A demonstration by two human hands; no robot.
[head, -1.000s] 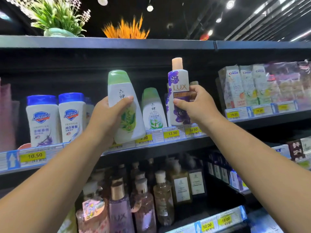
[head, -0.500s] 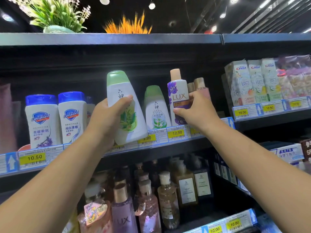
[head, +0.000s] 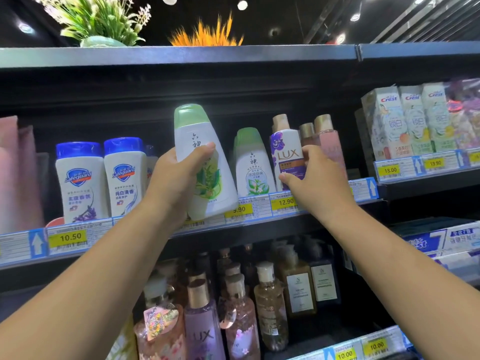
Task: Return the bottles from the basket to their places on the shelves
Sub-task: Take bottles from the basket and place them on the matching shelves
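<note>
My left hand (head: pixel 176 178) grips a white bottle with a green cap (head: pixel 200 149), tilted, in front of the middle shelf's front edge (head: pixel 249 216). My right hand (head: pixel 311 178) holds a purple and white LUX bottle (head: pixel 285 149) that stands upright on that shelf, fingers round its right side and thumb at its lower front. A matching green-capped bottle (head: pixel 253 167) stands on the shelf between the two. The basket is out of view.
Two blue-capped Safeguard bottles (head: pixel 80 180) stand at the left of the shelf, pink bottles (head: pixel 327 139) behind the LUX one. Crest toothpaste boxes (head: pixel 405 120) fill the right bay. Pump bottles (head: pixel 267 307) crowd the shelf below. Potted plants (head: pixel 104 24) sit on top.
My right hand has lowered the LUX bottle onto the shelf beside the pink bottles. My left hand holds the green-capped bottle at much the same place. The view has shifted slightly.
</note>
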